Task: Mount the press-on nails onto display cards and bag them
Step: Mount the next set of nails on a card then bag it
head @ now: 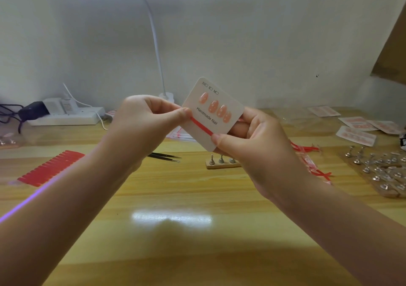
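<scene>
Head view: a white display card (pixel 214 118) printed "Handmade Nail" is held tilted above the wooden table (pixel 175 197). Four pink press-on nails (pixel 216 107) sit on it in a row. Left hand (pixel 146 118) pinches a red strip (pixel 201 126) at the card's left edge; right hand (pixel 252 136) pinches the card's lower corner. Tweezers (pixel 164 156) lie on the table below.

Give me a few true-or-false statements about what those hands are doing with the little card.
1. Both hands, left hand and right hand, hold the display card above the table. True.
2. The card carries no nails. False: four pink nails sit in a row on it.
3. A red strip crosses the card. True.
4. The tweezers are in the right hand. False: they lie on the table.
</scene>
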Available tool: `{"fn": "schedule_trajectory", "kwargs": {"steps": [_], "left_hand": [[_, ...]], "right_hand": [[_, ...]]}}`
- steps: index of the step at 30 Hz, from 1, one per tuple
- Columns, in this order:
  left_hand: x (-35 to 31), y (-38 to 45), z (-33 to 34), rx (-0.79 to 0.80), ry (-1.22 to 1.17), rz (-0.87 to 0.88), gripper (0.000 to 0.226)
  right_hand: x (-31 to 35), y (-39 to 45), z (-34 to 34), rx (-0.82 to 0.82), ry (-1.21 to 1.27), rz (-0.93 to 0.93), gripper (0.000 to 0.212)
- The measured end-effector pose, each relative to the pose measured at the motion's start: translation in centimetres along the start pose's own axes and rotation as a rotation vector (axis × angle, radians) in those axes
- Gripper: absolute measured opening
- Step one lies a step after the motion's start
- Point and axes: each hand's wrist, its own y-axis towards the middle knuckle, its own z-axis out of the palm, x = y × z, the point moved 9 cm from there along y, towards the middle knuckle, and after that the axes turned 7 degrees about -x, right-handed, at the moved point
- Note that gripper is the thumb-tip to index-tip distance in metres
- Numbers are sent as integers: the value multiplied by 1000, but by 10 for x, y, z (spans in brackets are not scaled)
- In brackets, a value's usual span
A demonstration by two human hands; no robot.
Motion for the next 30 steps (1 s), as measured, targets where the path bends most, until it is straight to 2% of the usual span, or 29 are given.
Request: {"fn": "schedule_trajectory", "kwargs": {"steps": [4, 8, 15, 21, 26, 30], "left_hand": [[-5, -1, 1, -2, -97, 100, 12], [-9, -3, -1, 2, -91, 234, 8], [-6, -2, -4, -28, -72, 280, 6], [-11, -10, -5, -104, -170, 345, 17], [-10, -19, -6, -144, -140, 479, 15], [-2, -23, -2, -133, -41, 561, 15]], "right_hand": [[-4, 2, -1, 15, 112, 67, 36], [-5, 5, -2, 24, 223, 123, 34], [6, 3, -1, 32, 205, 58, 34], [19, -2, -3, -21, 85, -36, 32], [6, 1, 2, 42, 307, 138, 31], [-5, 1, 4, 49, 305, 201, 29]]}}
